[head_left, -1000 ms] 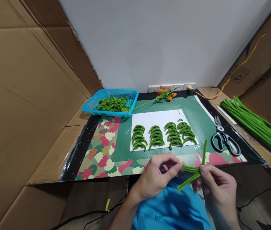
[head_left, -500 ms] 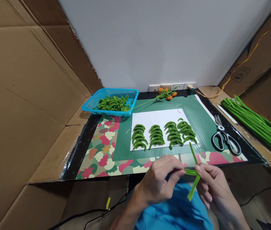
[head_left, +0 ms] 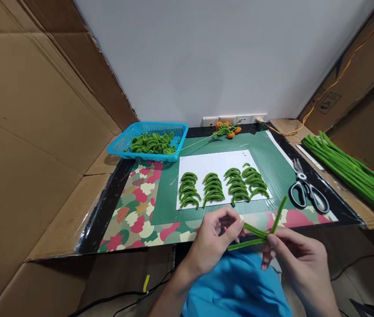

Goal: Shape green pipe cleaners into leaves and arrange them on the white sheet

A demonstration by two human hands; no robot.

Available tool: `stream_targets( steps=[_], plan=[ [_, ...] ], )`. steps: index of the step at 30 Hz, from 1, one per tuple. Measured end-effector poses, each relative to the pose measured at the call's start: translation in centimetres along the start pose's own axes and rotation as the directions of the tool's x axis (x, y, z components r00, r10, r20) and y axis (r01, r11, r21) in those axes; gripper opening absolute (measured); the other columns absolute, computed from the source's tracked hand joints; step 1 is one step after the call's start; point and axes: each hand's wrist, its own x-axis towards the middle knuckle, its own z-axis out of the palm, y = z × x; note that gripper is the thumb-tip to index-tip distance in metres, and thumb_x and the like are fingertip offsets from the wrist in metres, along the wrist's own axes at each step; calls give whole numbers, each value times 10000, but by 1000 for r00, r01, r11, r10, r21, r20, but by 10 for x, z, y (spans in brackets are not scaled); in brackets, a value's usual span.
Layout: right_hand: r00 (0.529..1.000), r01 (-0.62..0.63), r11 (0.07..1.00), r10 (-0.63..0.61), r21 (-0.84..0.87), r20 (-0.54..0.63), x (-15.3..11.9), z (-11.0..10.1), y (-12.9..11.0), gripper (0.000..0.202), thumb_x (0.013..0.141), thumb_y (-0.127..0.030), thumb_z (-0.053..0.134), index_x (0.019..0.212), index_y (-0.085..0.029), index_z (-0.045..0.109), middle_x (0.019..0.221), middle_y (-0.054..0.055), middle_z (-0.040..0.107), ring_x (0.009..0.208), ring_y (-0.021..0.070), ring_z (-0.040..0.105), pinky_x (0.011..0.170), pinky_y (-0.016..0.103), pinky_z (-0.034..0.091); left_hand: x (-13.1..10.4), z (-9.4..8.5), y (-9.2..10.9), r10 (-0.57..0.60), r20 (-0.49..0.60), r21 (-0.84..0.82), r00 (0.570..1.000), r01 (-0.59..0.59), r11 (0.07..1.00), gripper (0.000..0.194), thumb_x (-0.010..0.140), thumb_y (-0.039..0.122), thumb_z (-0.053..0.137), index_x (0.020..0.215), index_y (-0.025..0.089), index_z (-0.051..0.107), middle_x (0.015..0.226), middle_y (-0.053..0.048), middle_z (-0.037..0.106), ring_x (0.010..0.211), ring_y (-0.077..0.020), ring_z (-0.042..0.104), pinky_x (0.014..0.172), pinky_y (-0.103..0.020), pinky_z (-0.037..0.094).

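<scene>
Green pipe cleaners (head_left: 255, 230) are stretched between my two hands above my lap, in front of the table edge. My left hand (head_left: 218, 233) pinches one end between thumb and fingers. My right hand (head_left: 294, 253) grips them where the strands meet; one strand sticks up past the fingers and another points left, below the first. Beyond my hands, several rows of curved green pipe cleaner pieces (head_left: 213, 188) lie on a white sheet (head_left: 213, 161).
A blue basket (head_left: 147, 156) of shaped green pieces stands back left. Orange flowers on green stems (head_left: 228, 129) lie near the wall sockets. Scissors (head_left: 302, 185) rest at the right, beside a long bundle of green pipe cleaners (head_left: 348, 171). Cardboard walls (head_left: 35, 110) flank the table.
The pipe cleaners have turned in my hands: the lower strand now points left instead of down, and the upper one leans right. My left hand has shifted slightly left.
</scene>
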Motion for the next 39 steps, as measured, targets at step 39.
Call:
stream_targets(
  steps=[39],
  plan=[
    [979, -102, 982, 127, 157, -158, 2, 30, 24, 358, 836, -461, 880, 806, -116, 788, 733, 111, 735, 549, 203, 709, 557, 277, 639, -3, 24, -29, 268, -231, 87, 935, -255, 963, 164, 980, 340, 758, 998, 209, 855, 967, -57, 748, 825, -129, 695, 763, -212, 551]
  ],
)
